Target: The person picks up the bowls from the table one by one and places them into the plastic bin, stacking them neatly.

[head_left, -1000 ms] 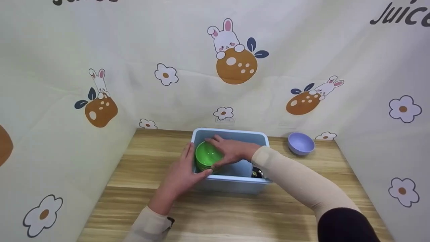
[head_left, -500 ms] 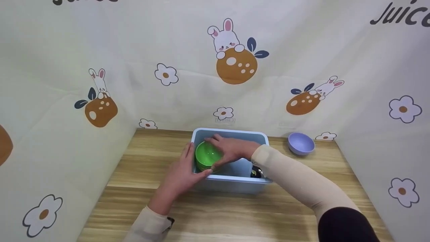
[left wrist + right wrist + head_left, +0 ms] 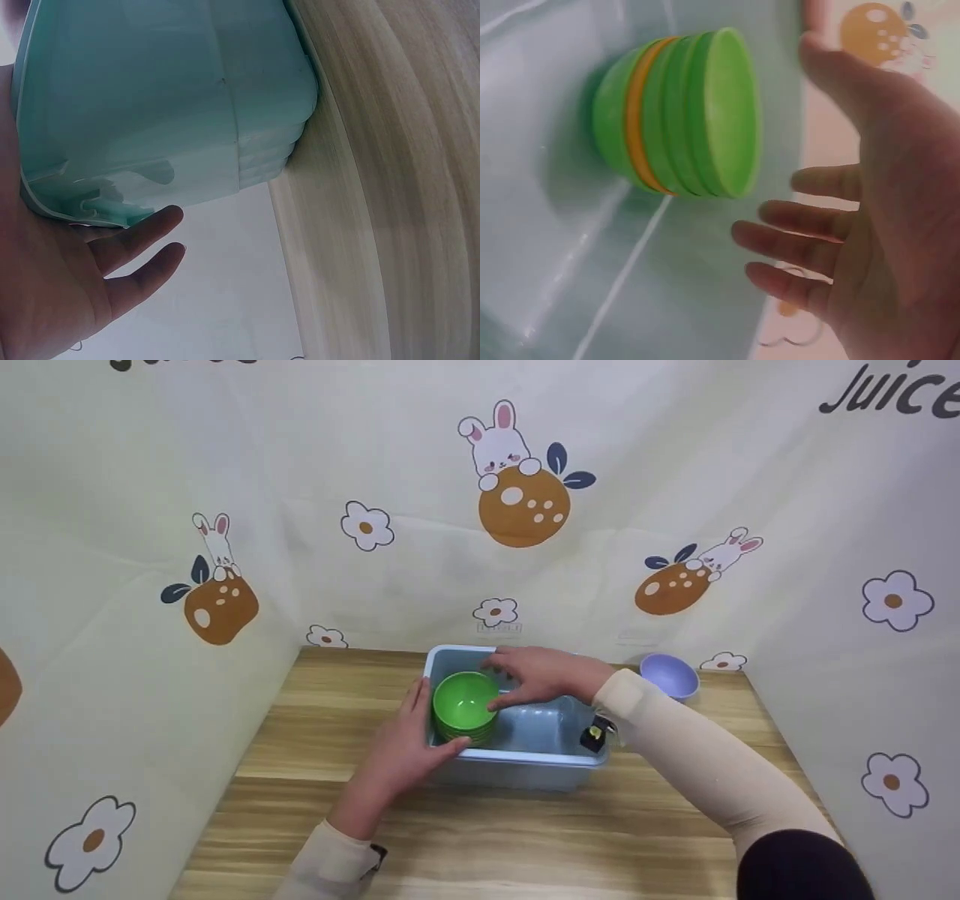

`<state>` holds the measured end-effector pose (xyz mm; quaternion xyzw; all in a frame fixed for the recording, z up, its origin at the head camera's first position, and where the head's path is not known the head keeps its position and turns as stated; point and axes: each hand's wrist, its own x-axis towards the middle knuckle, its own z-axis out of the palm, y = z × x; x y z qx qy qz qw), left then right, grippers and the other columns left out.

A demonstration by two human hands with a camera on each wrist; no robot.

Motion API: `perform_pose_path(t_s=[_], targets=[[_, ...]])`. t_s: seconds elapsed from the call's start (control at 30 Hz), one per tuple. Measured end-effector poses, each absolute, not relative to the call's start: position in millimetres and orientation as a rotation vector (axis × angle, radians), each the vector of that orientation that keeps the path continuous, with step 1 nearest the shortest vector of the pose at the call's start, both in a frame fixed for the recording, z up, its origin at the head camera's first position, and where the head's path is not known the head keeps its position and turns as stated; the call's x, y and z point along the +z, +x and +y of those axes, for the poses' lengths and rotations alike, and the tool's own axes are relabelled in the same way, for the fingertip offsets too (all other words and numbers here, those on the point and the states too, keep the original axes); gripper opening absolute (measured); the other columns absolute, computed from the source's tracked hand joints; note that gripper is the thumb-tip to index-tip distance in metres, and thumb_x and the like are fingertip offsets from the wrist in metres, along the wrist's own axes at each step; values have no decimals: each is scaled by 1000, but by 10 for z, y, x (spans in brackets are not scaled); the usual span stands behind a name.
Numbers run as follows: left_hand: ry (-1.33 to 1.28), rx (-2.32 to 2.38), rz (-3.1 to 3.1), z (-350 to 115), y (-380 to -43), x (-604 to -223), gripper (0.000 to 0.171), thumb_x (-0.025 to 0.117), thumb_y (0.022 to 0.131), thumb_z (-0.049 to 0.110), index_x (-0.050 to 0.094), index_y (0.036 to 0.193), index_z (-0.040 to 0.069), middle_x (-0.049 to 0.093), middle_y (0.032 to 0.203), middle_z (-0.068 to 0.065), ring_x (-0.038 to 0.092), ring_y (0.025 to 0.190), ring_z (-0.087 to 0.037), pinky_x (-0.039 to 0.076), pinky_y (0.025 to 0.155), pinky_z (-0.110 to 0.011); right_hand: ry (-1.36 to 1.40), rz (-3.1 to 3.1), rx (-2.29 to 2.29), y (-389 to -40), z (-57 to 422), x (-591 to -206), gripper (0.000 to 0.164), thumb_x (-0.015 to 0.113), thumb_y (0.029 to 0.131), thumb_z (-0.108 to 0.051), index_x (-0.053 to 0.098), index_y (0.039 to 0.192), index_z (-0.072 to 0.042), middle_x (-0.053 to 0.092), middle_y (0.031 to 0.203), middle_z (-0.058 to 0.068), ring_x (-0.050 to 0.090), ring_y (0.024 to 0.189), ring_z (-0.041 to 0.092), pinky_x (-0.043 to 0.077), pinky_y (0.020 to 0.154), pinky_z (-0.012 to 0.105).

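A stack of nested bowls stands in the left end of a light blue plastic bin (image 3: 517, 772). Its top bowl is a green bowl (image 3: 466, 701), and an orange bowl (image 3: 635, 116) shows lower among several green ones in the right wrist view. My right hand (image 3: 551, 675) is over the bin just right of the stack, fingers spread and apart from the bowls. At the bin's front left corner is my left hand (image 3: 401, 742): straight fingers lie along the outer left side, the thumb by the front rim. The left wrist view shows the fingers (image 3: 150, 232) beside the bin's wall.
A purple bowl (image 3: 670, 676) sits on the wooden table (image 3: 525, 847) at the back right, partly behind the right sleeve. A small black object (image 3: 594, 736) with a yellowish spot is at the bin's right end. Patterned cloth walls (image 3: 420, 585) border the table.
My right hand has let go of the green bowl and moved right and slightly up, away from the stack. The left hand stays at the bin's corner. The view has shifted slightly.
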<state>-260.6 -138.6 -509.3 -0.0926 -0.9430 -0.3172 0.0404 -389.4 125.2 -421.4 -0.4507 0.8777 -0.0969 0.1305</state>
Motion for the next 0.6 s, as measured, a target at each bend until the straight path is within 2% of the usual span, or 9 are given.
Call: perform_pose_path(t_s=[0.27,0.4,0.6], targets=[[-265,-984,-2899,-1394,-2595,-5109,138,68,82,93,16,178,8,15,184,-17,39,159,-48,43,120,-67,-1232,2626,-446,-3739,1723,-4050,64,75,103,-53,66,151,-12,74,132,7,71,119,26,60,104,48],[-265,-986,-2891,-1392,-2591,-5109,134,74,85,86,16,178,8,15,184,-18,38,159,-49,41,121,-67,-1220,2680,-568,-3696,2016,-4080,58,76,104,-50,69,147,-11,76,126,6,72,114,25,62,101,51],[-260,-975,-2882,-1370,-2600,-5115,128,79,89,75,17,178,8,15,184,-17,40,156,-52,43,119,-69,-1058,2765,-798,-3562,2576,-4213,50,76,107,-43,70,142,-8,76,123,9,70,110,23,61,97,56]])
